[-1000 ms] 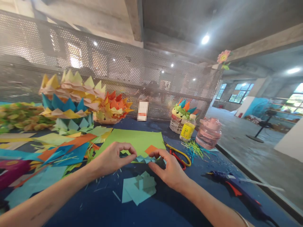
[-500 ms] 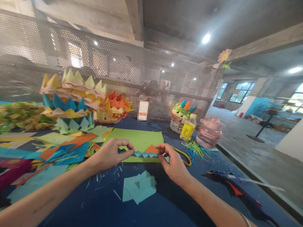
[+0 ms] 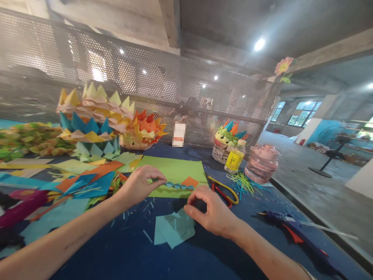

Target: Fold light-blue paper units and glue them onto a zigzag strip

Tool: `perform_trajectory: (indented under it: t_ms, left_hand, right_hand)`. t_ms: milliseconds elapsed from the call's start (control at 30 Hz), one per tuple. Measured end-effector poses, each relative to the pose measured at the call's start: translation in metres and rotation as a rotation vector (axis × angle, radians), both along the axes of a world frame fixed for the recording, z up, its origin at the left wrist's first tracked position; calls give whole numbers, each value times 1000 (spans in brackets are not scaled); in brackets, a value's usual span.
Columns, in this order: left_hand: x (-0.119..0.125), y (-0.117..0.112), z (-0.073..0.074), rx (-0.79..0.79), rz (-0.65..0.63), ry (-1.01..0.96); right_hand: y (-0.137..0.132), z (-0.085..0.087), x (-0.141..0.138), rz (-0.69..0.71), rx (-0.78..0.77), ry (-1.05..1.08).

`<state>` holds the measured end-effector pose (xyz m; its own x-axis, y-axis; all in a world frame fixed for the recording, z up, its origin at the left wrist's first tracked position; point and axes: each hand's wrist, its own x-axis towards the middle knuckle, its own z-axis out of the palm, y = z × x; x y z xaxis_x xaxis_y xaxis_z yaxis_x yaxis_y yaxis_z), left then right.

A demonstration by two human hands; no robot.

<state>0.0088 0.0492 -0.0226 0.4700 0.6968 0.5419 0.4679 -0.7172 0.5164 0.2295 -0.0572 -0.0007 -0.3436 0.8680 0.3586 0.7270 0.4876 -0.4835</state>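
Note:
My left hand (image 3: 142, 184) pinches the left end of a short chain of folded teal paper triangles (image 3: 178, 186), held just above a green paper sheet (image 3: 175, 171). My right hand (image 3: 211, 211) has come off the chain and hovers low over a pile of teal paper squares (image 3: 174, 230) on the blue table (image 3: 122, 252). Its fingers are curled, thumb meeting the fingertips; I cannot make out anything in them. A small orange paper piece (image 3: 190, 181) lies on the green sheet beside the chain's right end.
Scissors with red and yellow handles (image 3: 224, 190) lie right of the green sheet. A dark glue gun (image 3: 291, 233) rests at the right edge. A yellow-labelled bottle (image 3: 234, 159), pink jar (image 3: 261, 163), folded paper baskets (image 3: 90, 120) and coloured sheets (image 3: 87, 181) crowd the back and left.
My right hand let go of the chain's right end and dropped toward the teal squares. My left hand kept its pinch on the chain. The view shifted slightly.

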Motion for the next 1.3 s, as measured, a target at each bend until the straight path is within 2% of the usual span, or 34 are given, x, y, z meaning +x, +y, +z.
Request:
perform_trajectory:
  t_ms: [167,333,433,533,600,700,833,967,1133,1300]
  left_hand:
    - [-1,2,-5,19,88,20]
    - [5,-13,4,-34,97,-69]
    - [14,-28,13,-310,8,-161]
    - [23,-43,17,-657,-155,-261]
    - [28,-51,16,-841,-286,-301]
    - [31,-59,14,-969,-407,-304]
    - [33,-62,12,-1024,-435,-292]
    - [31,-60,11,-1066,-481,-353]
    - [30,-59,9,-1056,-404,-482]
    - [31,-63,13,-1115,-432,-523]
  right_hand:
    - [-1,-1,2,116,-83,-100]
    - [0,-4,2,131,-61,-82]
    - [0,-3,1,76,92,34]
    - [-2,-1,0,73,270,87]
    - [-4,0,-1,79,335,62]
    - [-8,0,-3,95,399,2]
    - [-13,0,-6,117,461,-64]
    - [-15,1,-8,112,451,-107]
    - [-16,2,-11,103,427,-127]
    - [-15,3,-11,90,464,-125]
